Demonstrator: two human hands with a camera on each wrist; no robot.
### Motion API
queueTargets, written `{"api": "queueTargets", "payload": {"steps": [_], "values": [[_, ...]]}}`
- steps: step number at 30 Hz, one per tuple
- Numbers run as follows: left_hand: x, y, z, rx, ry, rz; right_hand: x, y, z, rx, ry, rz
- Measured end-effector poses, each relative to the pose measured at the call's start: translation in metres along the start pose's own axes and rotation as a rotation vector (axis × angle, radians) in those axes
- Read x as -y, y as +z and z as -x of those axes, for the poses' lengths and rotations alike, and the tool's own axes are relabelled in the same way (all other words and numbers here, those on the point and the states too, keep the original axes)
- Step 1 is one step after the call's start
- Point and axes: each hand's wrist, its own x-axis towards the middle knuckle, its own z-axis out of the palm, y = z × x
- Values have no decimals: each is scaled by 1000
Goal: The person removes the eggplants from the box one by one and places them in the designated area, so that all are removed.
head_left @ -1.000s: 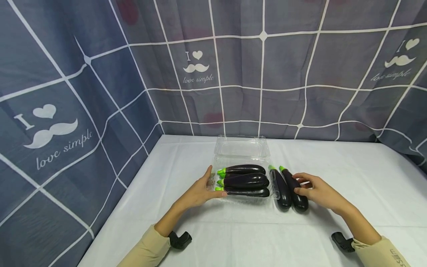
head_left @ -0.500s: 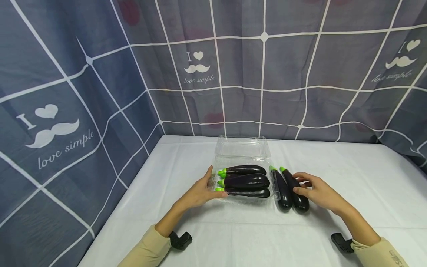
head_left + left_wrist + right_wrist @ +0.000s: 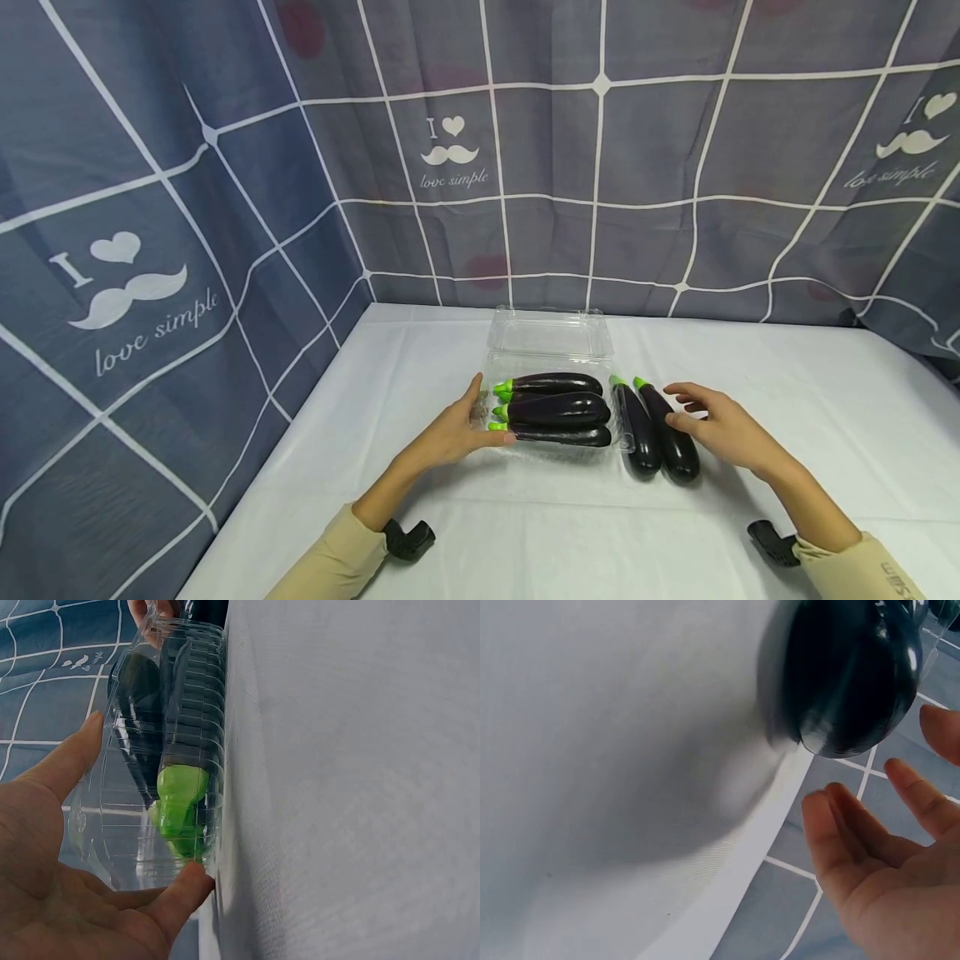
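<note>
In the head view, an opened clear plastic clamshell box [image 3: 551,343] holds several dark, glossy eggplants [image 3: 562,408] with bright green caps, lying crosswise. My left hand [image 3: 450,429] spans the box's left end and holds it between thumb and fingers. The left wrist view shows that hand [image 3: 82,855] against the ribbed clear wall, close to a green cap [image 3: 181,796]. Two more eggplants lie side by side right of the box, an inner one [image 3: 639,433] and an outer one [image 3: 675,437]. Just right of the outer eggplant, my right hand [image 3: 723,425] hovers with loosely bent fingers; the right wrist view shows a gap between them.
A white cloth covers the table [image 3: 555,525]. Dark grid-patterned curtains [image 3: 540,167] hang behind it and along the left. The box's raised lid stands toward the table's back edge. Black wrist devices [image 3: 408,540] sit at both sleeves.
My right hand has come off the outer eggplant and shifted slightly right, its fingers loosening. The left hand stays on the box. The whole head view has drifted slightly.
</note>
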Motion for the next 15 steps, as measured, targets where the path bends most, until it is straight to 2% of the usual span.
{"api": "queueTargets", "payload": {"steps": [5, 15], "values": [[0, 1, 0, 1, -5, 8, 6, -3, -1, -40, -7, 2], [-1, 0, 0, -3, -17, -9, 29, -4, -2, -102, -112, 18]]}}
